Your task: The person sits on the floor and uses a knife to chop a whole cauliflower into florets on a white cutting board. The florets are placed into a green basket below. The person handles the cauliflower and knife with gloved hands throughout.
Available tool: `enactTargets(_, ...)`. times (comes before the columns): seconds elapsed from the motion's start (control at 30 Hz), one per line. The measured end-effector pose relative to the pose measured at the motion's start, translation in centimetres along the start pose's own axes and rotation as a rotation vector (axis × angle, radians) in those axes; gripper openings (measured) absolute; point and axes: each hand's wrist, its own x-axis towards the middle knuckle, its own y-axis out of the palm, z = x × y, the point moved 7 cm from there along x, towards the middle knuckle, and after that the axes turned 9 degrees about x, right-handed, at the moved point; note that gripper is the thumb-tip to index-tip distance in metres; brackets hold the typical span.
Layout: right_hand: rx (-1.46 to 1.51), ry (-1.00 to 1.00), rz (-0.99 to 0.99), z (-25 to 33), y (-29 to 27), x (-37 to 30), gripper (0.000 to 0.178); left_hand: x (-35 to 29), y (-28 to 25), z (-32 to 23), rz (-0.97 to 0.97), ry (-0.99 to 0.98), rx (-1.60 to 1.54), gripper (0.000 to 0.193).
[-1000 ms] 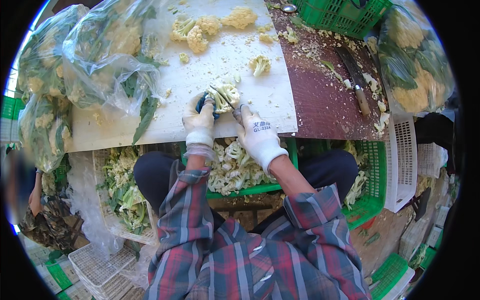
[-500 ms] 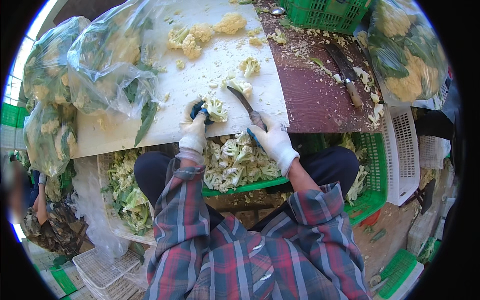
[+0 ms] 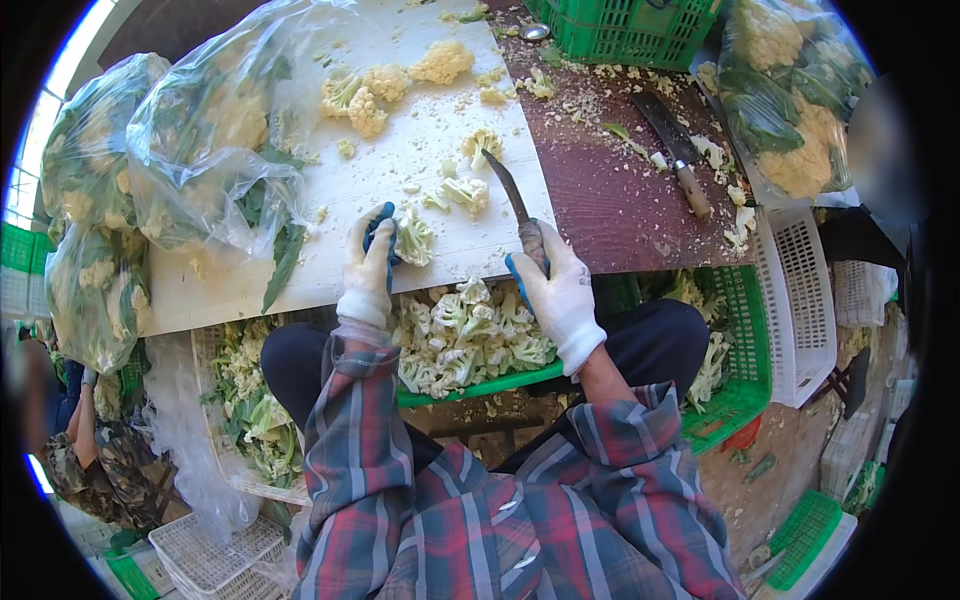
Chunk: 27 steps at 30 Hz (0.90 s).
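My left hand, in a white glove with blue on the palm side, is at the near edge of the white board. Its fingers and thumb are closed at the side of a pale cauliflower floret. To the right, my right hand, gloved alike, grips the dark wrapped handle of a curved knife, whose blade points up and left over the board. Beyond the blade lie another floret and a yellowish one. Below my hands, a green crate is heaped with cut florets.
Bagged cauliflowers stand at the left; another bag sits at the far right. A cleaver lies on the scrap-strewn brown tabletop. A green basket stands at the back, and white crates at the right.
The knife has come away from the floret, its blade turned more upright and its hand slightly right. My left hand has shifted slightly left with the floret. The whole view has shifted a little.
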Motion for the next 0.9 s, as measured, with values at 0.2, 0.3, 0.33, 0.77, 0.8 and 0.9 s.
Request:
enactTargets(0.2,-0.096,0.049,0.052,-1.6,1.4,0.8,0.041,-0.9,2.4,-3.7,-0.037,0.428,0.401,0.058)
enactTargets(0.3,-0.134,0.035,0.157,-1.9,2.3,0.7,0.035,-0.4,5.2,-4.5,-0.026,0.449,0.654,0.075)
enactTargets(0.33,-0.173,0.054,0.239,-2.0,2.7,0.4,0.033,-0.8,5.9,-4.7,-0.032,0.462,0.821,0.079)
enactTargets(0.77,-0.371,0.048,0.640,-0.6,1.0,-6.6,0.040,-14.5,1.1,0.4,-0.016,0.449,0.894,0.053)
enactTargets(0.8,-0.372,0.064,0.635,-0.2,0.9,-6.7,0.040,-14.8,1.3,0.8,-0.006,0.442,0.846,0.055)
enactTargets(0.9,-0.284,0.076,0.629,1.4,-1.4,-5.0,0.036,-13.7,0.8,-2.0,0.106,0.469,1.098,0.061)
